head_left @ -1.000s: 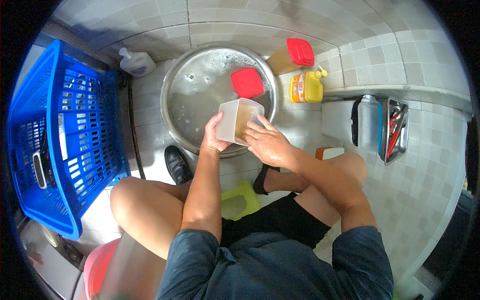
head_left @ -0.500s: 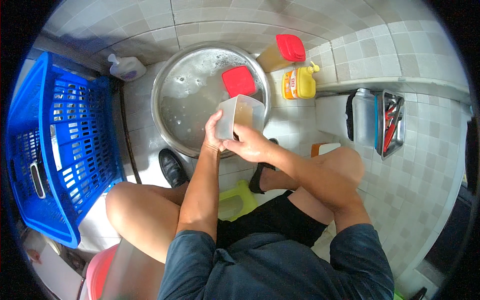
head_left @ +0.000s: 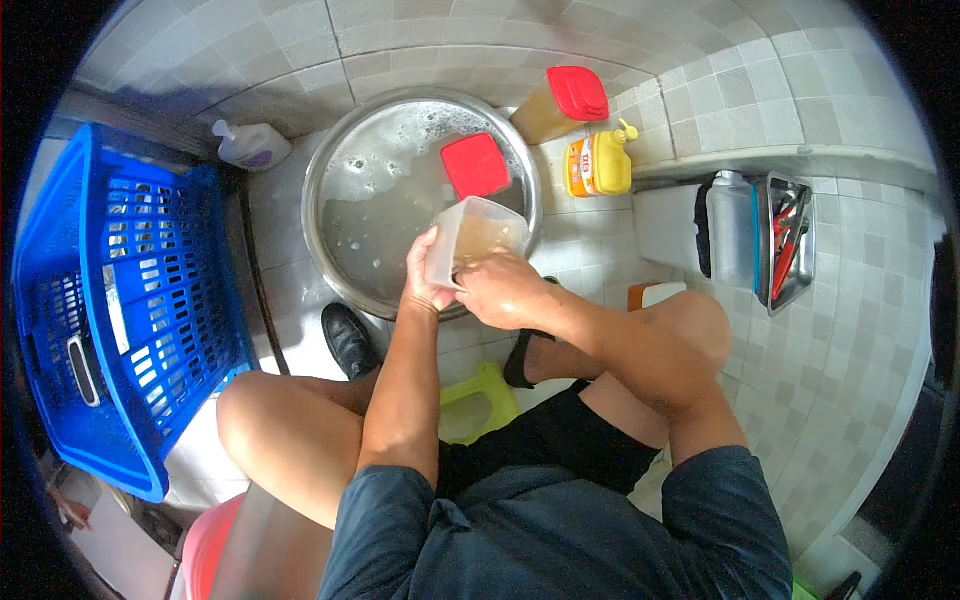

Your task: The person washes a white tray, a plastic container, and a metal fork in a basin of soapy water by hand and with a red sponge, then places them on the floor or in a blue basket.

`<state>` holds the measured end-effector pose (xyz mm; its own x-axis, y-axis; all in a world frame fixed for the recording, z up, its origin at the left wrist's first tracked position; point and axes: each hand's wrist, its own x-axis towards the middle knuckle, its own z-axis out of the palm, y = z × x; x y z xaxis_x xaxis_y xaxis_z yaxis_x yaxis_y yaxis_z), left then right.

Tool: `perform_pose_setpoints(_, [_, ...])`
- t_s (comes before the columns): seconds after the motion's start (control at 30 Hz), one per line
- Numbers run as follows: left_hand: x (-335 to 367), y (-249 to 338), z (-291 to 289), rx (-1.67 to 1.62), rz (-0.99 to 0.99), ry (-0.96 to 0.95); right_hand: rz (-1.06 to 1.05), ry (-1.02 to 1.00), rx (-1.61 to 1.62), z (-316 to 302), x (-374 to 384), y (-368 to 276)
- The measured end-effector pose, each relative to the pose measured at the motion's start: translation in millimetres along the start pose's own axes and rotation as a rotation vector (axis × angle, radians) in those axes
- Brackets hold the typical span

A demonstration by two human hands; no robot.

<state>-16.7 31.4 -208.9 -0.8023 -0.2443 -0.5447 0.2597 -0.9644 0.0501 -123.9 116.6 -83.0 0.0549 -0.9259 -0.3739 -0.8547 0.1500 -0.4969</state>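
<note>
My left hand (head_left: 424, 272) is closed around the lower left side of a clear, squarish plastic container (head_left: 450, 240), tilted over the near rim of a wide metal basin (head_left: 313, 235). At the container's near right side is my right hand (head_left: 503, 292), its fingers curled in at the mouth. Those fingertips are hidden, so what they grip does not show. Cloudy, sudsy water (head_left: 350, 222) fills the basin. A red square lid (head_left: 475, 166) floats in it, just beyond the container.
Right of the basin stand a red-lidded container (head_left: 578, 95) and a yellow pump bottle (head_left: 598, 165). A white bottle (head_left: 252, 145) is at back left, above a blue crate (head_left: 165, 300). Far right, a metal tray (head_left: 786, 250) holds red-handled tools. A green stool (head_left: 480, 405) is below me.
My right hand has shifted slightly, its fingers curling more at the container's mouth. The container is turned a little differently, still in my left hand.
</note>
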Motion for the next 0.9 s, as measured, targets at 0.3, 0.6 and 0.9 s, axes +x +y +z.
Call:
perform_pose_setpoints(0.3, [3.8, -9.1, 14.4, -0.119, 0.133, -0.346, 0.166, 0.331, 0.097, -24.5, 5.9, -13.9])
perform_pose_setpoints(0.6, [7.0, -5.5, 35.4, -0.021, 0.350, -0.137, 0.177, 0.600, 0.187, -39.8, 24.6, -19.7])
perform_pose_setpoints(0.9, [-14.7, 14.8, 42.4, -0.063, 0.231, -0.092, -0.127, 0.404, -0.301, -37.1, -11.7, 18.8])
